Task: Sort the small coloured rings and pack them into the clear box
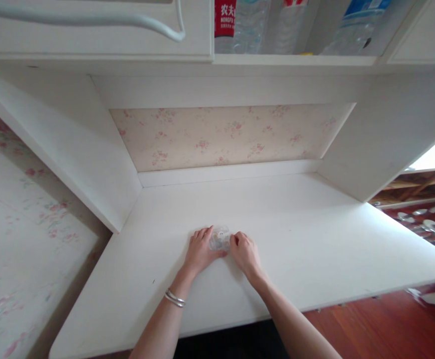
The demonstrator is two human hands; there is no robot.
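Observation:
A small clear plastic box (220, 238) lies on the white desk, with small pale pieces showing dimly through it. My left hand (201, 248) curves round its left side, thumb along the near edge and fingers at the far left, steadying it. At the right edge of the box, my right hand (244, 251) is closed with its fingers curled in a pinch against it. Those fingertips are partly hidden, so I cannot tell just which part of the box they grip. Two silver bangles (174, 298) circle my left wrist.
The white desk (296, 239) runs between two side panels (393, 134). Above hangs a shelf with plastic water bottles (251, 25), and a white cable (90, 17) crosses a cabinet door at upper left. Red-brown floor (382, 324) shows beyond the front edge.

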